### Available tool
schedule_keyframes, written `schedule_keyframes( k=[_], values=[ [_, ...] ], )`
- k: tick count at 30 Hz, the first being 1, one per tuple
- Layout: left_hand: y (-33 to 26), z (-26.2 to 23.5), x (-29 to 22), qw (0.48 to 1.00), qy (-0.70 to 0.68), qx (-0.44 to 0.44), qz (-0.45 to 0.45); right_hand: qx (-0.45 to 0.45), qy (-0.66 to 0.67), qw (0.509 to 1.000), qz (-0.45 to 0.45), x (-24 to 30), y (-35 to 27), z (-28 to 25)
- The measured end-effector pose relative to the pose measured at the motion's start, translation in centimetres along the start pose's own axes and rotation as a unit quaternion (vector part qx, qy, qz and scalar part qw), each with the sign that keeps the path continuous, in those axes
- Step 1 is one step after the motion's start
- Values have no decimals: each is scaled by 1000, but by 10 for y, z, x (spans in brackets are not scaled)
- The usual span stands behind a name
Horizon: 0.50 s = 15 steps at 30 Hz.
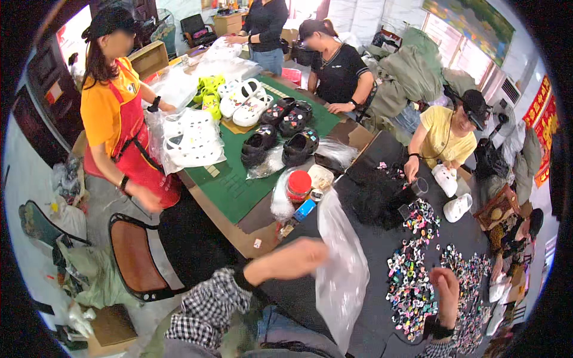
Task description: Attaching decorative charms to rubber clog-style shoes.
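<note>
Near the table's (382, 280) front edge, the left hand (298, 258) pinches a clear plastic bag (341, 268) hanging over bare black cloth. Right hand (446, 287), fingers loosely curled and empty, rests beside the heap of small coloured charms (412, 292).

Bright, even light; fisheye-bent edges, dark corners, slight motion blur.

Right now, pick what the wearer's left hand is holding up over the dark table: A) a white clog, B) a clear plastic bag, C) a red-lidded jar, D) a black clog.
B: the left hand pinches the top of a clear plastic bag that hangs down over the dark table, while the right hand rests among the small colourful charms.
</note>
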<state>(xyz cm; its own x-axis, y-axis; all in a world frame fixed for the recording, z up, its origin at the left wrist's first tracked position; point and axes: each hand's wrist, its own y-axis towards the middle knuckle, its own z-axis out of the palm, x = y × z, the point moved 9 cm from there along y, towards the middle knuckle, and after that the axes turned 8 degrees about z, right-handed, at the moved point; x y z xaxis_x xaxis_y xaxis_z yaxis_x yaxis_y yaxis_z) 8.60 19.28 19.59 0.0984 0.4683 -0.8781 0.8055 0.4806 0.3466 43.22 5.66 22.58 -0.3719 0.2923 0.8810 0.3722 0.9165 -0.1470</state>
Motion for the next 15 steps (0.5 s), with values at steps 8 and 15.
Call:
schedule_keyframes(
  k=[8, 15],
  values=[
    [-4, -242, 39, 868, 254, -427, 1, -69, 223, 957, 172, -175, -95, 11],
    [-79, -376, 165, 760, 411, -498, -77, -106, 228, 933, 256, -187, -143, 43]
  ],
)
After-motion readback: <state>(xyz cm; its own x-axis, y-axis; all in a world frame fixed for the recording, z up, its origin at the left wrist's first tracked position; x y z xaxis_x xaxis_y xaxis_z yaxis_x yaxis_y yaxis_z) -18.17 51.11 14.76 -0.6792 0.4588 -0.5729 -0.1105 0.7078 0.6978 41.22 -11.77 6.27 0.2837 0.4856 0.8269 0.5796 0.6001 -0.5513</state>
